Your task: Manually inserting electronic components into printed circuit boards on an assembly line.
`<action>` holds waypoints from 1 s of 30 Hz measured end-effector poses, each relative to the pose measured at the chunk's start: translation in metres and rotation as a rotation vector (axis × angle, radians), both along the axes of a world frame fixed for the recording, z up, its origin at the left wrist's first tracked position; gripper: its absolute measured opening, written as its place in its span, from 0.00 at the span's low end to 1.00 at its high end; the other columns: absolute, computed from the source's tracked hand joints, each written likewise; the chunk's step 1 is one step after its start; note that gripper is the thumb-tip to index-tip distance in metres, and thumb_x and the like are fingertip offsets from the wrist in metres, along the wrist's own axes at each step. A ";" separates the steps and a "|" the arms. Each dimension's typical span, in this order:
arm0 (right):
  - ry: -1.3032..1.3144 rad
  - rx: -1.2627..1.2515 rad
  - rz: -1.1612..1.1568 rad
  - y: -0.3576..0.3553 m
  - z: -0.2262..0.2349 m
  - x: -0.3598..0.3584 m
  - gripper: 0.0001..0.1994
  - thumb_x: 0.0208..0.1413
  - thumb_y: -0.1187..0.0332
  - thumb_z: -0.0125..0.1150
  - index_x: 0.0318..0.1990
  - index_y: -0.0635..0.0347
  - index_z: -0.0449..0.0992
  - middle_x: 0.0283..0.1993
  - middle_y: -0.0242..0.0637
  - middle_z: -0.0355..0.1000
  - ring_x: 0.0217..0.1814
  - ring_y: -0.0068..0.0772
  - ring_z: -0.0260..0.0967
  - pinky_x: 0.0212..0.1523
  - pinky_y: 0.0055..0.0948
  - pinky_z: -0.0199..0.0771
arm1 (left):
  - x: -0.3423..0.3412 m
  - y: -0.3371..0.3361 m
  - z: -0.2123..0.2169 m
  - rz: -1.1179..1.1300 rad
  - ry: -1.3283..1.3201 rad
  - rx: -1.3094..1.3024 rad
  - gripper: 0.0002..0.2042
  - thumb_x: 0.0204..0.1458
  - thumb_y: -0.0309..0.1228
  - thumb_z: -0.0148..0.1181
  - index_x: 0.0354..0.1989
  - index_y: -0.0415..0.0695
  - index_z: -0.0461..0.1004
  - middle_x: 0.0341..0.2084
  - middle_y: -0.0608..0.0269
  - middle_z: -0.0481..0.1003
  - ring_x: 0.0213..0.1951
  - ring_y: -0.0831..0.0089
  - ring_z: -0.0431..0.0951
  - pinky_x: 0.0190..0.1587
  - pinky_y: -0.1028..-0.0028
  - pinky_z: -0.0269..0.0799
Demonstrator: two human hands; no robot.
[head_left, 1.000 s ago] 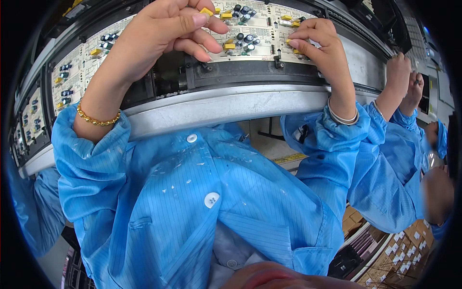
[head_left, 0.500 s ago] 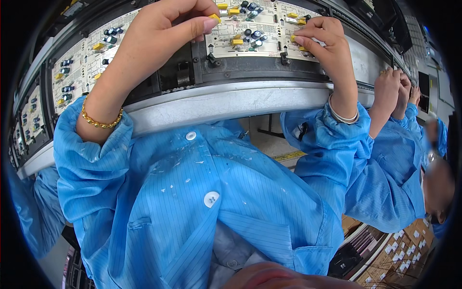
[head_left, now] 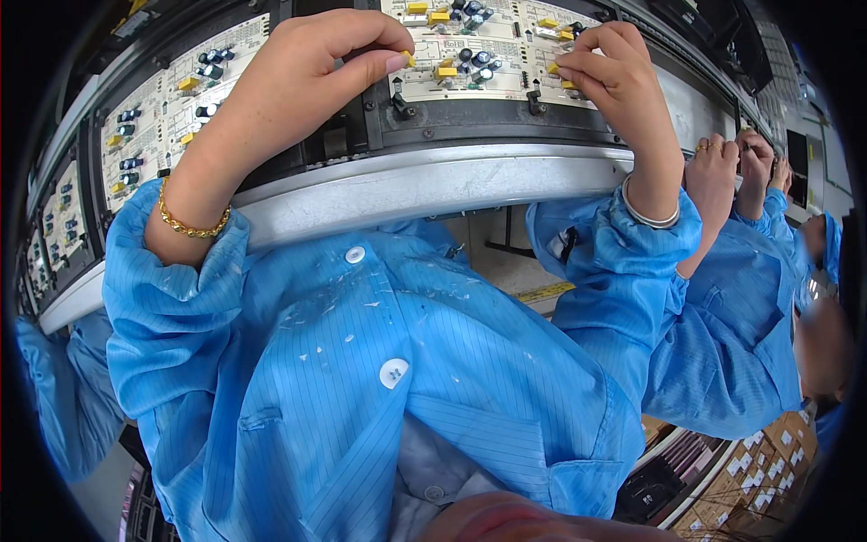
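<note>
Two small, boxy yellow components (head_left: 410, 60): left fingers (head_left: 395, 63) pinch one, right fingers (head_left: 567, 61) grasp another.

A small yellow component (head_left: 409, 60) is pinched near the left edge of a pale circuit board (head_left: 415, 89); a second yellow block (head_left: 553, 68) shows at fingertips farther right. The board lies flat, printed with dark lines

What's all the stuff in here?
Circuit boards: several, whitish, across top
Block parts: many, yellow, on boards
Cylinder parts: many, dark, on boards
Frames: several, black, around boards
Rail: one, silver, below boards
Boxes: many, brown, lower right
Co-workers: at least two, blue-sleeved, right
Bracelet: one, gold, left wrist
Bangle: at least one, silver, right wrist
Coat: one, blue, centre
Left hand: one, bare, pinching block part
Right hand: one, bare, at block part
</note>
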State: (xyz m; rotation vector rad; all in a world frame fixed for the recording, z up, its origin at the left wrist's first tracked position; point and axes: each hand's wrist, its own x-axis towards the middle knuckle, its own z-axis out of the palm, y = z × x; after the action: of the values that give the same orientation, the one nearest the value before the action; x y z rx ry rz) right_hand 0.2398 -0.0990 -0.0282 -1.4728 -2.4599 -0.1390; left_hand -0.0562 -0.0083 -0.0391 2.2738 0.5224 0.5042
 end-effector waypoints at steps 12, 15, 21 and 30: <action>0.516 0.226 -0.179 0.000 -0.002 0.014 0.07 0.49 0.74 0.55 0.35 0.63 0.76 0.35 0.35 0.71 0.39 0.25 0.66 0.40 0.19 0.62 | 0.030 -0.011 0.013 0.106 0.050 0.353 0.06 0.43 0.28 0.54 0.23 0.38 0.72 0.23 0.55 0.68 0.31 0.58 0.69 0.36 0.66 0.65; 0.582 0.247 -0.153 0.001 -0.005 0.012 0.07 0.50 0.75 0.55 0.35 0.65 0.76 0.31 0.34 0.72 0.33 0.21 0.66 0.35 0.17 0.63 | 0.035 -0.009 0.005 0.120 0.124 0.401 0.06 0.43 0.28 0.55 0.22 0.39 0.73 0.22 0.55 0.69 0.31 0.58 0.69 0.37 0.66 0.65; 0.622 0.252 -0.300 -0.005 0.000 0.000 0.04 0.45 0.78 0.55 0.30 0.67 0.74 0.24 0.34 0.67 0.27 0.23 0.62 0.29 0.20 0.59 | 0.038 -0.011 0.001 0.137 0.133 0.407 0.06 0.42 0.29 0.55 0.22 0.38 0.73 0.21 0.54 0.69 0.30 0.58 0.69 0.36 0.65 0.65; 0.612 0.220 -0.377 -0.010 0.005 -0.012 0.04 0.47 0.76 0.54 0.30 0.67 0.74 0.22 0.33 0.65 0.25 0.21 0.61 0.27 0.19 0.58 | 0.034 -0.016 0.010 0.063 0.062 0.600 0.06 0.42 0.28 0.54 0.18 0.41 0.71 0.19 0.56 0.68 0.28 0.60 0.69 0.33 0.66 0.65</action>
State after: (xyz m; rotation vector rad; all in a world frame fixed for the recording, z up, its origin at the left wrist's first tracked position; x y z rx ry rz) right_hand 0.2278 -0.1089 -0.0230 -1.5732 -1.6272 -0.0226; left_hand -0.0217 -0.0247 -0.0295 2.8561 0.5234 0.6950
